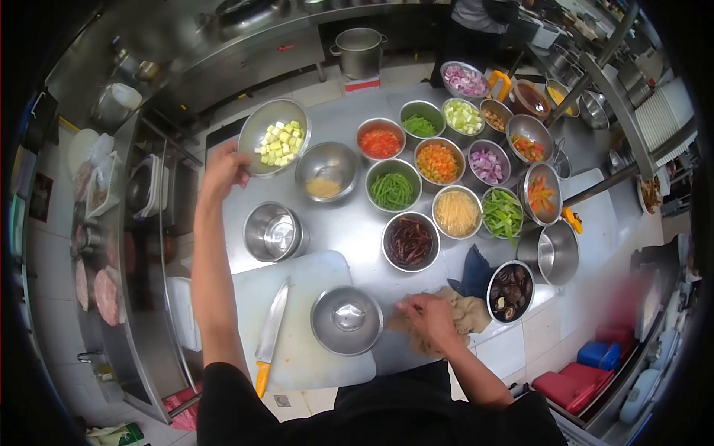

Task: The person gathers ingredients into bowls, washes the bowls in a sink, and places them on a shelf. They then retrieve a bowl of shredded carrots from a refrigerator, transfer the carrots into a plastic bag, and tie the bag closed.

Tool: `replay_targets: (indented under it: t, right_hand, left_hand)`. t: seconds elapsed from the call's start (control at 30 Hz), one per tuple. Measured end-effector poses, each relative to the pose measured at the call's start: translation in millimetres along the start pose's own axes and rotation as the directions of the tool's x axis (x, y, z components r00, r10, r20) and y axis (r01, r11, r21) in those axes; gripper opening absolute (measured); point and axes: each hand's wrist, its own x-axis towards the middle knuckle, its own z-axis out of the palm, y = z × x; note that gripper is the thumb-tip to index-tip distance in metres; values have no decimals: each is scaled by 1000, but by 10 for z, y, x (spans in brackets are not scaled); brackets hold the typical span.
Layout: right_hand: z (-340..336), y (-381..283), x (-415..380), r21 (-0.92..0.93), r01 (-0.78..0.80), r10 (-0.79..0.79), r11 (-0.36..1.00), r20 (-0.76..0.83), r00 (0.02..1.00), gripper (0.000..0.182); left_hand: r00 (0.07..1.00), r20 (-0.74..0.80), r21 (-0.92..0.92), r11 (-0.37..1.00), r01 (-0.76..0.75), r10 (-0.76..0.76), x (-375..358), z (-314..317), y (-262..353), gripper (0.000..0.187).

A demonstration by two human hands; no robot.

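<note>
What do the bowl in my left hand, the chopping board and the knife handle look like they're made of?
The bowl of pale cubes held by the left hand looks like stainless steel: grey, shiny, reflecting light. The chopping board seems to be white plastic, matte and slightly translucent, though that is less certain. The knife has a bright steel blade and an orange handle, probably plastic.

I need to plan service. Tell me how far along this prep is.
Done: many bowls already hold cut vegetables, such as green beans and red onion. The knife lies idle on the cutting board. In hand: the left hand holds up a bowl of pale cubes; the right hand rests on a cloth. Left: two empty bowls are unfilled.
</note>
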Motion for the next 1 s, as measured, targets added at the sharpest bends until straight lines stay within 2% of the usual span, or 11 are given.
replay_targets:
  t: [0.03, 0.07, 0.13, 0.27, 0.33, 0.5, 0.63, 0.73, 0.83, 0.87, 1.0]
  right_hand:
    - [-6, 26, -31, -309, 219, -235, 925, -14, 972, 16]
    - [-16, 36, -60, -310, 225, -239, 924, -9, 971, 16]
    - [-61, -18, -116, -544, 449, -522, 709, 24, 852, 15]
    - [-165, -229, 44, -485, 402, -499, 777, -84, 863, 11]
    - [-258, -386, 273, -85, 425, -431, 901, -279, 858, 11]
    - [-766, -1022, 1155, -252, 718, -757, 649, -303, 578, 27]
    - [-1073, -1053, 1791, -525, 602, -784, 602, -244, 570, 34]
    - [-1275, -749, 2185, -594, 511, -628, 622, 12, 778, 36]
    - [-1710, -670, 2408, -632, 502, -581, 590, 98, 808, 32]
    - [-1733, -540, 2521, -664, 560, -796, 495, -89, 599, 28]
    - [-2088, -373, 2937, -627, 578, -741, 522, 2, 672, 24]
  left_hand:
    - [999, -41, 14, 1000, -19, 20, -58, 6, 11, 18]
    - [999, -48, 12, 1000, -19, 19, -120, 33, 14, 18]
    - [978, -195, 18, 998, -67, 69, -260, 100, 20, 14]
    - [979, -179, 63, 994, -90, 100, -345, 232, -76, 12]
    - [987, -138, 65, 995, -80, 88, -431, 518, 28, 7]
    - [998, -18, 57, 996, -63, 64, -522, 1444, 245, 11]
    - [994, 107, 86, 996, -17, 8, -511, 2118, 342, 11]
    - [991, 108, 26, 997, -78, 75, -379, 2497, 500, 14]
    - [991, 98, 18, 995, -96, 94, -125, 2852, 638, 5]
    - [992, 96, 67, 994, -90, 83, -39, 2937, 701, 16]
    - [978, 71, 36, 979, -199, 197, 496, 3316, 691, 14]
